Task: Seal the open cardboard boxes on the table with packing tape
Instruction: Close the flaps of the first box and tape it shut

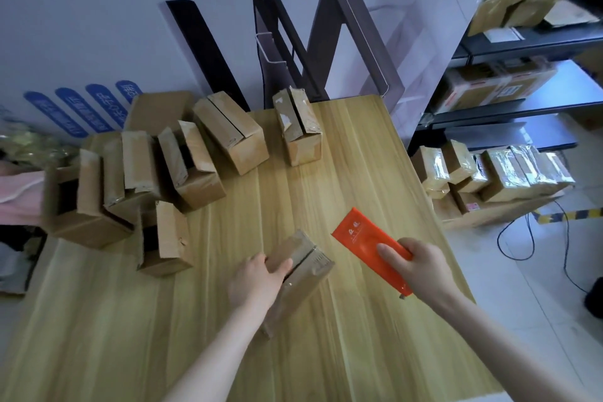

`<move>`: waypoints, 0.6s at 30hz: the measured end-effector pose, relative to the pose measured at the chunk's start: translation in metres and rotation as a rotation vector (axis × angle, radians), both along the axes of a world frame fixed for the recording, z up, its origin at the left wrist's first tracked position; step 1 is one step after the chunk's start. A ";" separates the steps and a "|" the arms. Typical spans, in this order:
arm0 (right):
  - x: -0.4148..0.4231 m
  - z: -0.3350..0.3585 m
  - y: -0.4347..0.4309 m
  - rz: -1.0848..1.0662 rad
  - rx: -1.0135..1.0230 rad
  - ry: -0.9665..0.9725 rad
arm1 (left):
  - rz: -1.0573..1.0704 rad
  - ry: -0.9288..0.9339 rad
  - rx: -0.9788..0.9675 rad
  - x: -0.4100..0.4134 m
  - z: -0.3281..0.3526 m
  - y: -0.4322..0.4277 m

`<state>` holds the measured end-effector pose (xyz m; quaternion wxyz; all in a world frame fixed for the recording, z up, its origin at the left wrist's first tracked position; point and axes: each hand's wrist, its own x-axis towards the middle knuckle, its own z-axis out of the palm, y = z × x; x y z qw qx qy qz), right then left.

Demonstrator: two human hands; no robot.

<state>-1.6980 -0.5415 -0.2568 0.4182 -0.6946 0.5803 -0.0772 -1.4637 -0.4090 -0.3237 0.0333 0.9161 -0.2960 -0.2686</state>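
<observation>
Had the left hand (257,284) curled over the near cardboard box (306,274), flaps down, mid-table (326,173). Gripped the orange tape dispenser (362,235) in the right hand (421,268), just right of that box, not touching. Saw more open boxes (199,153) bunched far left.

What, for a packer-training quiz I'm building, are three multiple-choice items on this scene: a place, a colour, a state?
1. Where is the brown cardboard box under the left hand? A. on the light wooden table B. on a shelf C. on the floor
2. What colour is the flat plastic tool in the right hand? A. blue B. orange C. green
3. What is the left hand doing? A. gripping the box B. hanging idle C. lying flat
Answers: 1 A, it rests on the tabletop; 2 B, its face is orange; 3 A, fingers curl over the box.
</observation>
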 end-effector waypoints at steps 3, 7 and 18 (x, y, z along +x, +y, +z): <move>0.001 0.010 0.009 -0.025 0.007 -0.175 | 0.086 0.071 -0.033 -0.015 0.005 0.011; 0.006 0.030 0.016 -0.011 0.013 -0.323 | 0.130 0.149 -0.431 -0.022 0.033 -0.003; 0.013 0.052 0.014 0.065 -0.095 -0.333 | 0.200 0.803 -0.806 -0.023 0.128 -0.037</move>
